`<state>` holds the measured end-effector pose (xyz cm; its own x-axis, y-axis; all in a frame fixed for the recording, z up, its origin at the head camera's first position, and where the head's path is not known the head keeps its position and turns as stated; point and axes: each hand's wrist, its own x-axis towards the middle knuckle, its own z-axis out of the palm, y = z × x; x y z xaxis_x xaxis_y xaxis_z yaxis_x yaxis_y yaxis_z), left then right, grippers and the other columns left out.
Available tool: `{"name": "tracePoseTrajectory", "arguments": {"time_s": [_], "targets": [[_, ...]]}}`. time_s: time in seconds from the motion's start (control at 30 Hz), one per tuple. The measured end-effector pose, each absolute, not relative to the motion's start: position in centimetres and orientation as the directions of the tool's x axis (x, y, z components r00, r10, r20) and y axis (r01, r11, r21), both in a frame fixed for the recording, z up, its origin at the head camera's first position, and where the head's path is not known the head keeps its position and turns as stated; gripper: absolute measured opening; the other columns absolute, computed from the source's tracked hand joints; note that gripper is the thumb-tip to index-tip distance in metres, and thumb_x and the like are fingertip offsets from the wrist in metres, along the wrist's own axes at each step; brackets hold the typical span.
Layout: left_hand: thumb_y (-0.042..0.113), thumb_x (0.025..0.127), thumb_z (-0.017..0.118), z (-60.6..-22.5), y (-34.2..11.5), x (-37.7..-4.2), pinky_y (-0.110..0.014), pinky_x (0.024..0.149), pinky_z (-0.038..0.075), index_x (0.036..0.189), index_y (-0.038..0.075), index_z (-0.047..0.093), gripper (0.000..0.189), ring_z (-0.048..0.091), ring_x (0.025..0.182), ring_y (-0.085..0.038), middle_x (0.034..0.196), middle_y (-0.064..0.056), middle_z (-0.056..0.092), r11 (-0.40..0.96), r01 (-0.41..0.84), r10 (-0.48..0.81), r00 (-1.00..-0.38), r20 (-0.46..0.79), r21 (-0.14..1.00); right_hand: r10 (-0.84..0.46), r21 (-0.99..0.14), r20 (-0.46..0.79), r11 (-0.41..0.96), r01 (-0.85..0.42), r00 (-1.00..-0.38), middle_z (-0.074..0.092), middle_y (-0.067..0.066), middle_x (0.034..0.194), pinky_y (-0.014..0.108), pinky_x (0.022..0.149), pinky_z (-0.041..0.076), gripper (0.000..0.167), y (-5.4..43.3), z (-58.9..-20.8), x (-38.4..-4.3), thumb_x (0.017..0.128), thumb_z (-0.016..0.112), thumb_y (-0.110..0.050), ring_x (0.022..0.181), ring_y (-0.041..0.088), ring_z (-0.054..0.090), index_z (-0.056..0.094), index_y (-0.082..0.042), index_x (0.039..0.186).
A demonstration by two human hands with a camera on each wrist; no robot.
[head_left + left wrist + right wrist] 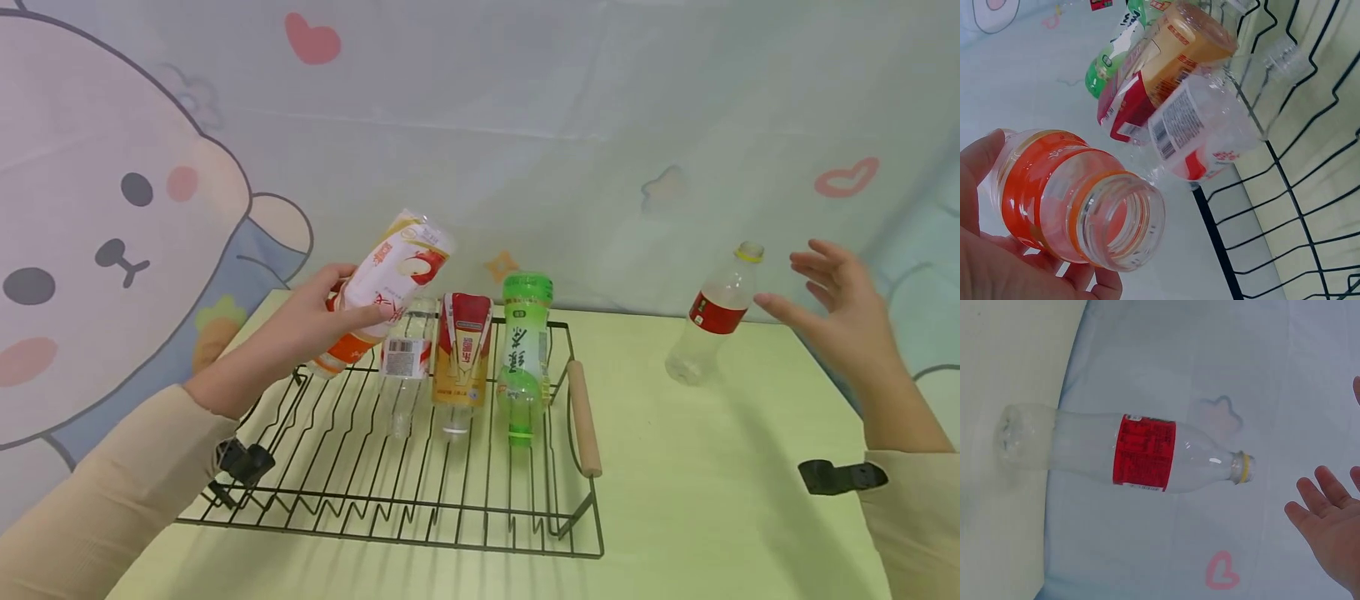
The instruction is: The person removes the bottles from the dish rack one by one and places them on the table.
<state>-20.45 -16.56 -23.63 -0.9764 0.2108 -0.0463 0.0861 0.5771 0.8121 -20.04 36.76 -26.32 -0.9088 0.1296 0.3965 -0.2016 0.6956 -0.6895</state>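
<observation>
My left hand (pixel 311 321) grips a clear bottle with a white and orange label (pixel 393 271), tilted with its open mouth downward, above the left back of a black wire rack (pixel 390 500). In the left wrist view the thumb and fingers curl round this orange-labelled bottle (pixel 1054 194). Beside it in the rack, mouths down, lean a clear bottle with a barcode label (pixel 401 358), a red and gold bottle (pixel 462 350) and a green bottle (pixel 525 350). To the right, a clear bottle with a red label (pixel 718 317) stands upright. My right hand (pixel 847 312) is apart from it, fingers spread.
The rack has a wooden handle (pixel 583 417) on its right side. It stands on a pale green table (pixel 675 500). Behind the table hangs a printed cloth (pixel 525 125) with a bear and hearts.
</observation>
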Motion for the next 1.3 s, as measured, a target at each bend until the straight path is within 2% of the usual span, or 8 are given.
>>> {"name": "tracePoseTrajectory", "arguments": {"time_s": [0.17, 0.4, 0.67, 0.83, 0.9, 1.07, 1.13, 1.3], "targets": [[0.041, 0.087, 0.07, -23.2, -15.5, -20.3, -0.036, 0.061, 0.055, 0.148, 0.015, 0.028, 0.078, 0.063, 0.087, -0.027, 0.125, -0.015, 0.05, 0.582, 0.095, 0.231, -0.972, -0.052, 0.808, 0.064, -0.692, 0.409, 0.672, -0.264, -0.91, 0.044, -0.007, 0.139, 0.001, 0.099, 0.028, 0.078, 34.9, -25.3, -19.7, 0.089, 0.069, -0.02, 0.136, 0.009, 0.039, 0.023, -0.02, 0.153], [0.038, 0.086, 0.071, -23.3, -14.1, -20.1, -0.035, 0.063, 0.054, 0.141, 0.015, 0.037, 0.069, 0.061, 0.091, -0.027, 0.118, -0.013, 0.055, 0.589, 0.162, 0.296, -0.955, -0.025, 0.792, -0.01, -0.679, 0.427, 0.657, -0.328, -0.904, 0.047, -0.019, 0.13, 0.002, 0.098, 0.03, 0.078, 32.1, -24.4, -19.0, 0.086, 0.073, -0.016, 0.138, 0.021, 0.038, 0.029, -0.023, 0.15], [0.035, 0.081, 0.076, -23.2, -12.0, -20.0, -0.033, 0.065, 0.055, 0.137, 0.018, 0.044, 0.067, 0.061, 0.091, -0.027, 0.117, -0.009, 0.058, 0.621, 0.199, 0.318, -0.948, -0.012, 0.758, -0.117, -0.615, 0.465, 0.67, -0.415, -0.877, 0.05, -0.003, 0.14, 0.021, 0.112, 0.026, 0.079, 28.4, -22.9, -18.3, 0.081, 0.078, -0.015, 0.139, 0.028, 0.037, 0.035, -0.024, 0.147], [0.029, 0.08, 0.078, -23.4, -10.7, -20.1, -0.033, 0.061, 0.055, 0.136, 0.017, 0.046, 0.065, 0.062, 0.09, -0.026, 0.116, -0.009, 0.058, 0.626, 0.234, 0.352, -0.936, -0.002, 0.744, -0.212, -0.571, 0.502, 0.647, -0.505, -0.839, 0.05, 0.003, 0.141, 0.006, 0.095, 0.036, 0.08, 25.9, -22.3, -18.1, 0.08, 0.079, -0.012, 0.138, 0.031, 0.038, 0.036, -0.02, 0.146], [0.027, 0.078, 0.079, -23.5, -10.2, -20.2, -0.033, 0.059, 0.056, 0.134, 0.018, 0.049, 0.064, 0.061, 0.089, -0.026, 0.115, -0.008, 0.058, 0.625, 0.244, 0.359, -0.933, 0.005, 0.742, -0.243, -0.56, 0.516, 0.629, -0.538, -0.821, 0.051, 0.004, 0.14, 0.006, 0.077, 0.042, 0.078, 25.0, -22.3, -18.0, 0.08, 0.079, -0.011, 0.137, 0.03, 0.039, 0.037, -0.02, 0.145], [0.027, 0.076, 0.08, -23.7, -8.9, -20.2, -0.031, 0.057, 0.055, 0.131, 0.02, 0.052, 0.063, 0.059, 0.09, -0.025, 0.114, -0.007, 0.059, 0.638, 0.271, 0.374, -0.927, 0.018, 0.72, -0.329, -0.524, 0.538, 0.592, -0.613, -0.776, 0.052, 0.004, 0.137, 0.03, 0.099, 0.043, 0.076, 22.9, -22.4, -18.1, 0.078, 0.08, -0.01, 0.135, 0.025, 0.04, 0.041, -0.019, 0.143], [0.028, 0.075, 0.081, -23.7, -8.5, -20.2, -0.031, 0.056, 0.054, 0.131, 0.02, 0.053, 0.063, 0.059, 0.089, -0.024, 0.112, -0.006, 0.06, 0.648, 0.285, 0.382, -0.924, 0.023, 0.707, -0.362, -0.506, 0.539, 0.583, -0.636, -0.761, 0.052, 0.003, 0.137, 0.045, 0.111, 0.031, 0.076, 22.2, -22.5, -18.2, 0.078, 0.08, -0.012, 0.134, 0.024, 0.04, 0.042, -0.018, 0.143], [0.031, 0.074, 0.081, -23.8, -7.7, -20.3, -0.03, 0.056, 0.053, 0.129, 0.021, 0.055, 0.062, 0.058, 0.087, -0.023, 0.109, -0.004, 0.061, 0.665, 0.321, 0.403, -0.915, 0.038, 0.674, -0.42, -0.464, 0.54, 0.575, -0.674, -0.73, 0.052, 0.001, 0.136, 0.052, 0.107, 0.033, 0.074, 20.9, -22.7, -18.3, 0.078, 0.081, -0.017, 0.133, 0.021, 0.041, 0.043, -0.016, 0.142]]}}
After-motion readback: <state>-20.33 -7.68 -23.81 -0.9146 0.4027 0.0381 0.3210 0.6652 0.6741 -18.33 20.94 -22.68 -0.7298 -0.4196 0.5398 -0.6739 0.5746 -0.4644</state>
